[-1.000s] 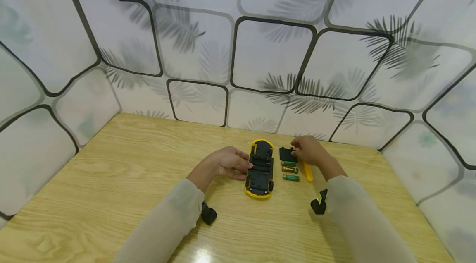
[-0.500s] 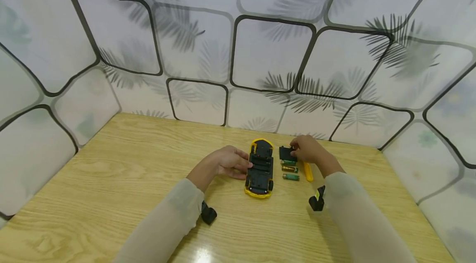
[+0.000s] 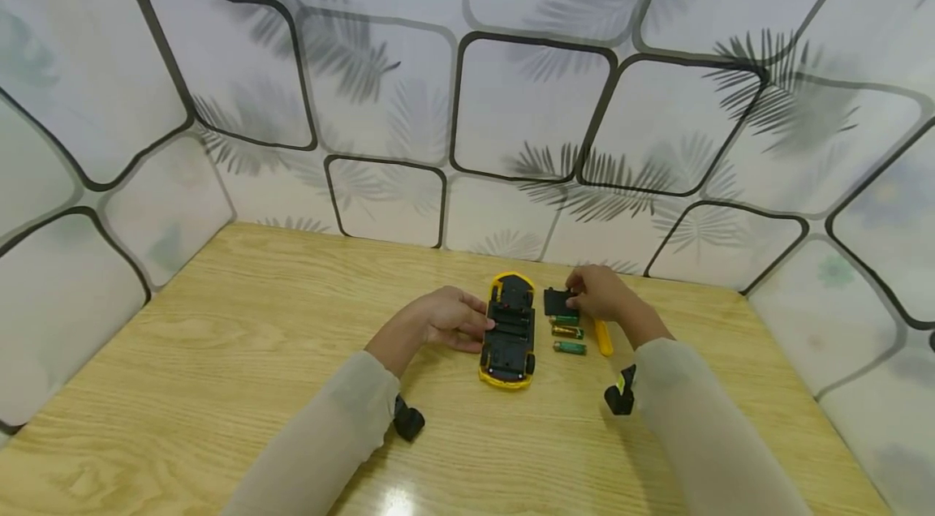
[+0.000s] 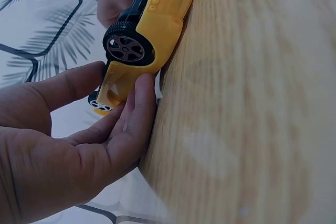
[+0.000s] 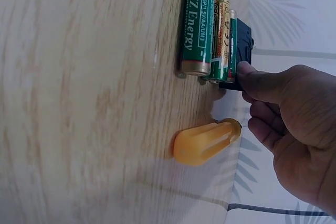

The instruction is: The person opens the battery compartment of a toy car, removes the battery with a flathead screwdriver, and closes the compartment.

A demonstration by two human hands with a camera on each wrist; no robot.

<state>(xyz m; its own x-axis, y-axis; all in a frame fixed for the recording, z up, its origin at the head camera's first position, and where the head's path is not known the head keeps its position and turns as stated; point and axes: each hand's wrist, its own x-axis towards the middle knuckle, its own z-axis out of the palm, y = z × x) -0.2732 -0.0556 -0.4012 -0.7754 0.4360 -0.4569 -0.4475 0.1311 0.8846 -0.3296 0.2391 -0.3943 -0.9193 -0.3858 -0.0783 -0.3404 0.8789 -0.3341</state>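
A yellow toy car (image 3: 507, 337) lies upside down on the table, its black underside and open battery bay facing up. My left hand (image 3: 454, 320) holds its left side, thumb at the underside's edge and fingers along the yellow body (image 4: 163, 11). To the car's right, my right hand (image 3: 601, 293) pinches a black battery cover (image 3: 558, 302) between thumb and fingers. Just nearer than the cover lie three AA batteries: a green one (image 3: 564, 320) close against it, a gold-and-green one (image 3: 566, 332), and another green one (image 5: 198, 24) nearest me.
A stubby yellow tool handle (image 5: 202, 142) lies right of the batteries, below my right hand; its tip is hidden. The wooden table (image 3: 292, 297) meets patterned walls (image 3: 394, 199) at the back and sides. A small black camera hangs at each wrist.
My right hand has shifted slightly left with the battery cover. The left hand and toy car stay in place; the head view has drifted a little.
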